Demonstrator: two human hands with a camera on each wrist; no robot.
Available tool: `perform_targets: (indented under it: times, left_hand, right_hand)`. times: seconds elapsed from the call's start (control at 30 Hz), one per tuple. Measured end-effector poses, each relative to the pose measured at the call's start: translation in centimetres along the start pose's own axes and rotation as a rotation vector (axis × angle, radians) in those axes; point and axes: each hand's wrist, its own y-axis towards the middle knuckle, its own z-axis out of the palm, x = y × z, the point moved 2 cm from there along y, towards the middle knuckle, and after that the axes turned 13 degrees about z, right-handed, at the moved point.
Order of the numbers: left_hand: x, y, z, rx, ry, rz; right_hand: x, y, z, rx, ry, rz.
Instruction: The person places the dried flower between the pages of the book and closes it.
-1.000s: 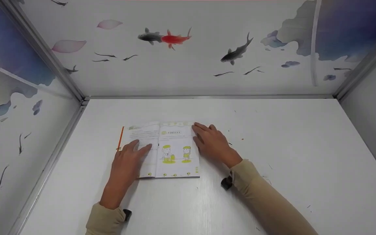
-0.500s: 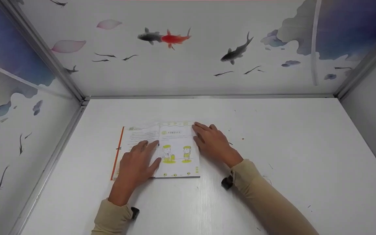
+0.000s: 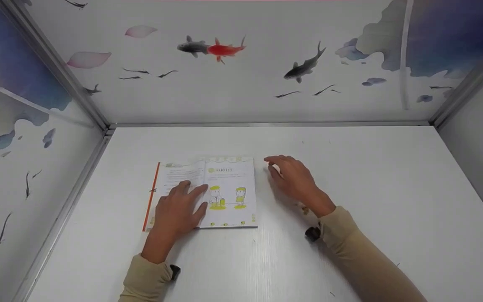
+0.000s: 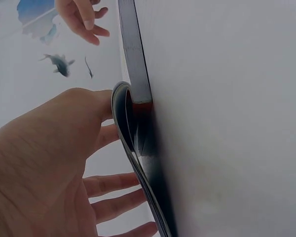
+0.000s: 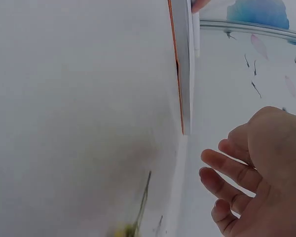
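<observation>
An open book (image 3: 229, 176) lies on the white table, its right page showing two cartoon figures in yellow and black. My left hand (image 3: 178, 209) rests on the left page with spread fingers, thumb and forefinger close to the spine. In the left wrist view, the fingers (image 4: 116, 205) touch the curved pages (image 4: 143, 182) beside the thicker page block (image 4: 133, 54). Just right of the book, my right hand (image 3: 294, 174) is apart from it, its fingers loosely bent. Nothing shows between those fingers (image 5: 227, 165) in the right wrist view.
A small dried sprig (image 5: 142, 202) with a yellowish tip lies by my right wrist, partly hidden in the head view. Thin dark bits are scattered over the right of the table (image 3: 371, 167). Printed panels with fish (image 3: 304, 69) enclose the back and sides.
My left hand first slid right across the left page toward the spine, uncovering the orange edge, then stayed. My right hand has left the book's right edge and moved right.
</observation>
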Motion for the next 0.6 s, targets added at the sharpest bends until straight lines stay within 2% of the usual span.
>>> perform_targets:
  times: [0.2,0.6]
  left_hand:
    - [-0.2,0.1,-0.1,0.018,-0.010,-0.020]
    - [-0.5,0.1,-0.2,0.025,-0.015,-0.032]
  right_hand:
    - [-1.7,-1.5,-2.0,-0.004,-0.022,-0.022]
    - [-4.7,-6.0,-3.1,0.125,-0.072,-0.033]
